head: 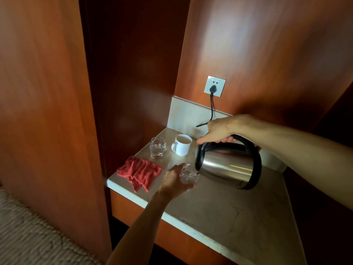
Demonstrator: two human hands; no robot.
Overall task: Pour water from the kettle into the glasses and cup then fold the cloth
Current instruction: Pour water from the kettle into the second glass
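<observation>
The right hand (219, 129) grips the black handle of the kettle (229, 165), fingers curled round it from above. The kettle is steel with a black lid and base, held off the worktop (238, 211) and tipped to the left so that its spout points down at the near glass (188, 174). The spout sits just over the rim of that glass, and the water inside looks stirred up, though the thin stream itself is hard to make out.

The left hand (173, 183) wraps round the near glass from the left side, fingers curled about its wall, thumb toward the top. The glass seems to stand on the worktop, but the hand hides its foot, so I cannot tell for sure.

Farther back stands the far glass (157, 148), upright and partly filled with water. Just to its right is the white cup (182, 145), also upright, handle turned to the left, with liquid showing near its brim. The two are close but apart.

The red cloth (139, 172) lies crumpled and unfolded near the left front corner of the worktop, left of the near glass and in front of the far glass, touching neither.

On the wood wall behind, a black plug (213, 88) sits in a white socket (214, 86), and its cord (211, 111) hangs down toward the worktop behind the right hand.
</observation>
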